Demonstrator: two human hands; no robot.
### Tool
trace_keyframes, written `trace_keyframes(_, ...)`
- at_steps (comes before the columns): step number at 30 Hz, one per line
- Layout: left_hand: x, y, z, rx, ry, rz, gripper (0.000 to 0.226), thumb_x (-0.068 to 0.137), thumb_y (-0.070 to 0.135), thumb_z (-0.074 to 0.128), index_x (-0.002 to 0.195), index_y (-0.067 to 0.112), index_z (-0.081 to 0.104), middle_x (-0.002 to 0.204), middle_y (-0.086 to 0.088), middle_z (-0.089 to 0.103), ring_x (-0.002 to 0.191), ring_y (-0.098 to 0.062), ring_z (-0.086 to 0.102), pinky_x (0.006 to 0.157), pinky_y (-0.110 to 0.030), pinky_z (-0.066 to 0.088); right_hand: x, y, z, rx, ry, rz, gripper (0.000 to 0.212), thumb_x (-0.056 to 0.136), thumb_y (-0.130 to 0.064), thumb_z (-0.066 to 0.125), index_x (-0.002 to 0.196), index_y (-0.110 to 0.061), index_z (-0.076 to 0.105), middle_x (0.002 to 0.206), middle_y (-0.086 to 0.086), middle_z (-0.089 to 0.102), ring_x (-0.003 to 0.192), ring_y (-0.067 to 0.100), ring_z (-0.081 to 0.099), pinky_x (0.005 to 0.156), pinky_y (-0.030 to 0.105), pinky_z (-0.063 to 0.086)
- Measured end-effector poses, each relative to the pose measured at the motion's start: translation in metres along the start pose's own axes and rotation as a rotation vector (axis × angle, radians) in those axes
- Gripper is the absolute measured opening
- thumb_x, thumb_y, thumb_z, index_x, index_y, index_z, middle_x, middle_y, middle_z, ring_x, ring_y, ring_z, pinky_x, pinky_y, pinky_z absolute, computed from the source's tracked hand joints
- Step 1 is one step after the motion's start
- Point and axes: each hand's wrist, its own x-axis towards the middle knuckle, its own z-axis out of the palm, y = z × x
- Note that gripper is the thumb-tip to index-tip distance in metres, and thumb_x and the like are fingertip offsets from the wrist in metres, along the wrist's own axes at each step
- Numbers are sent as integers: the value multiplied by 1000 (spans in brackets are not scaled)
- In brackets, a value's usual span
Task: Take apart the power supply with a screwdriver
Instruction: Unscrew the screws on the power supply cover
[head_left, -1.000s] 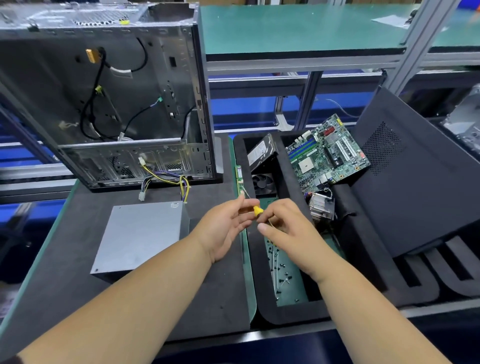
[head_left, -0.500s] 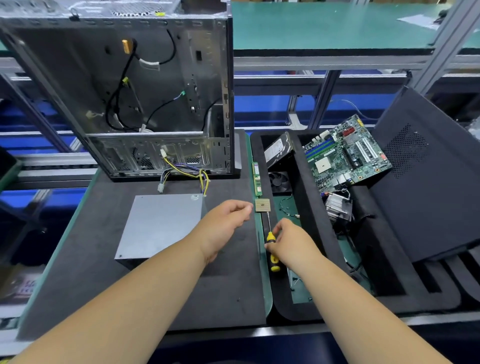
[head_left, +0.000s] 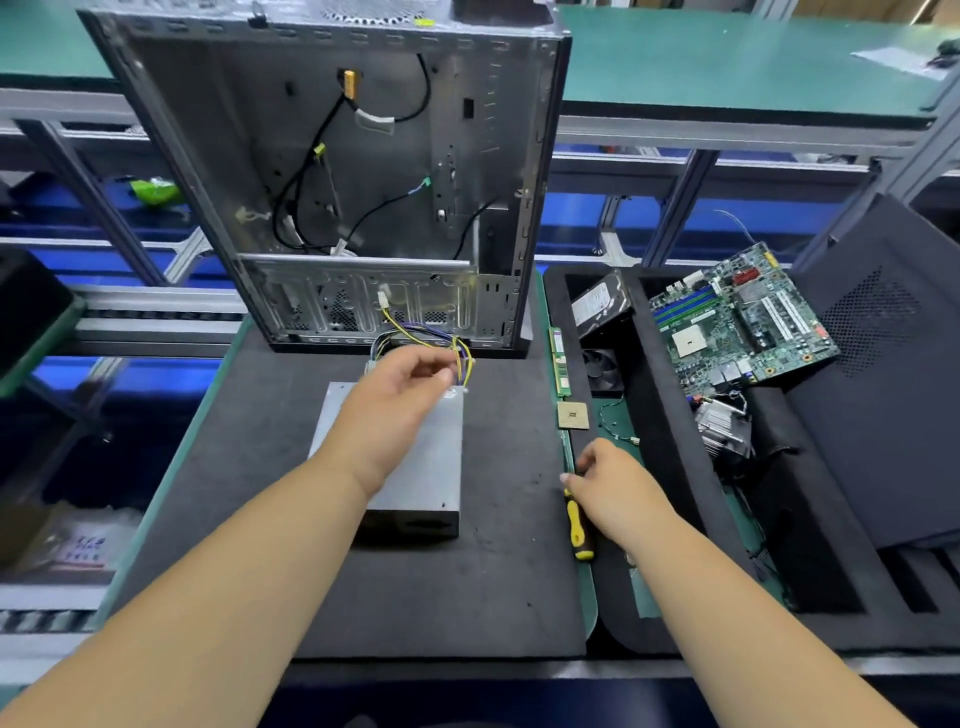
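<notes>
We see the grey power supply (head_left: 415, 467) lying flat on the dark surface (head_left: 260, 493), just in front of the open computer case (head_left: 363, 182), its bundle of coloured wires (head_left: 457, 358) running toward the case. Our left hand (head_left: 400, 395) hovers over the power supply's far end, fingers loosely curled near the wires; whether they pinch anything we cannot tell. To the right of the power supply, our right hand (head_left: 613, 488) rests beside the yellow-and-black screwdriver (head_left: 577, 525), fingers relaxed, fingertips at its shaft.
</notes>
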Motion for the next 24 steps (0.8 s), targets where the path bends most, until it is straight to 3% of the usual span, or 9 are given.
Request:
trace_keyframes(5,16,-15,-56,119,294,-50,18,93,21,64,104,35,65,103,11,65,91,8,60,83,-18,42,4,-32,5,246,9,-17,20,97,-45,52,94,-26,55,88,-4,63,77,15,60,64,33,44)
trace_keyframes(8,23,-32,-76,207,379,-213,33,92,31,66,123,26,56,122,0,57,107,-13,58,83,-26,42,12,-65,20,409,-78,49,35,100,-47,46,99,-15,62,87,1,65,71,18,60,77,40,53)
trace_keyframes(10,23,-41,-84,260,333,-407,56,90,44,66,137,21,46,138,-6,47,114,-23,53,89,-31,41,16,-88,32,519,-144,153,48,101,-51,41,106,-9,62,87,3,61,71,18,57,75,38,51)
trace_keyframes(12,19,-48,-89,191,232,-595,80,80,57,69,142,15,41,143,-10,45,122,-29,52,101,-38,44,12,-106,41,635,-228,266,58,99,-61,38,116,-11,60,97,4,62,82,20,61,79,35,52)
trace_keyframes(15,11,-56,-92,25,66,-772,99,73,67,68,147,10,36,146,-12,47,131,-34,49,110,-48,39,5,-117,56,788,-362,283,75,90,-76,37,139,-21,54,135,-3,60,127,20,54,110,38,38)
trace_keyframes(17,11,-62,-93,53,27,-814,96,81,70,61,150,12,32,151,-6,42,138,-30,41,115,-44,32,0,-123,64,825,-384,303,80,87,-77,43,147,-23,46,148,-3,49,139,22,43,118,44,29)
trace_keyframes(21,16,-55,-94,-10,-101,-825,73,88,65,57,143,18,49,146,1,50,135,-20,46,100,-29,30,-4,-135,65,855,-336,360,69,91,-62,55,141,-15,50,132,5,63,122,28,59,109,45,43)
trace_keyframes(23,17,-53,-95,-4,-142,-829,70,90,64,54,145,20,46,152,3,42,141,-18,37,96,-31,25,-8,-139,61,902,-342,352,56,95,-56,56,132,-14,59,119,4,71,111,26,67,105,43,48)
trace_keyframes(24,18,-55,-95,-8,-154,-826,72,91,64,52,147,20,42,155,4,37,144,-18,31,101,-34,25,-10,-140,60,908,-345,346,52,96,-55,55,129,-15,62,116,2,73,108,24,69,105,43,48)
